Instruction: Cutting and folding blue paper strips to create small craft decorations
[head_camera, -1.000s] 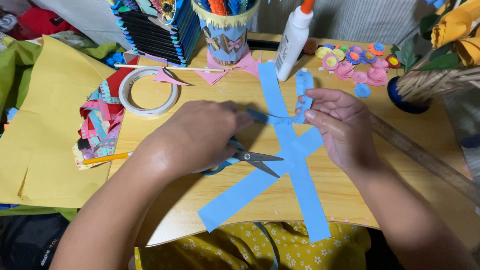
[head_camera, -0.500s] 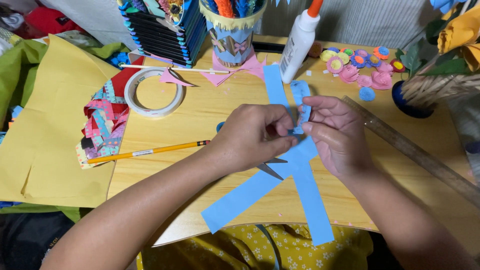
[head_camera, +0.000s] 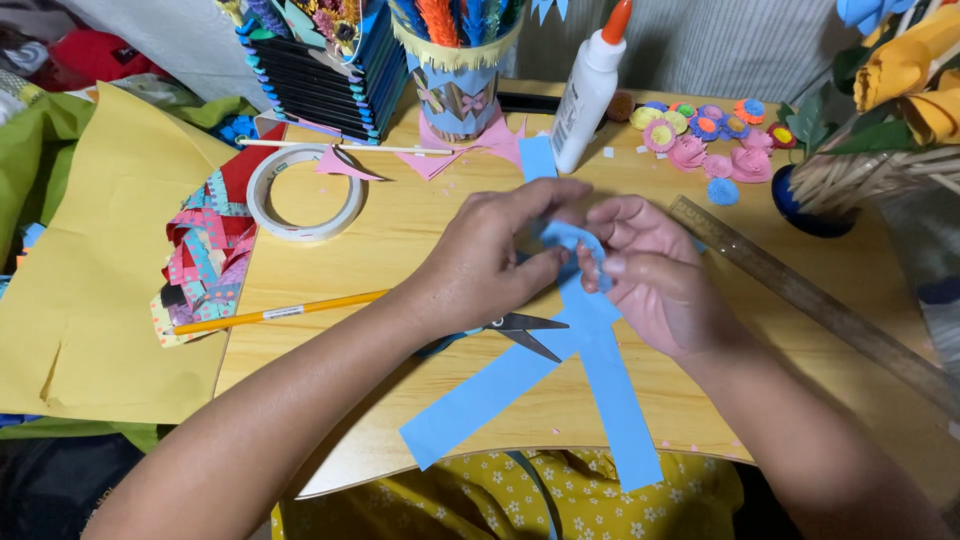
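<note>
Both hands pinch one small blue paper strip (head_camera: 578, 243) above the middle of the wooden table (head_camera: 400, 240). Left hand (head_camera: 490, 265): thumb and fingers close on the strip's left part. Right hand (head_camera: 655, 275): fingertips (head_camera: 600, 268) grip its curled right end. The strip bends upward between them. Two long blue paper strips (head_camera: 590, 350) lie crossed on the table directly beneath the hands. Scissors (head_camera: 525, 330) lie under the left hand, blades pointing right, partly covered by the wrist. A yellow pencil (head_camera: 275, 313) lies left of the scissors. A roll of tape (head_camera: 305, 190) sits further back on the left. A glue bottle (head_camera: 590, 85) stands upright behind the hands. A wooden ruler (head_camera: 800, 295) lies slanted at the right.
</note>
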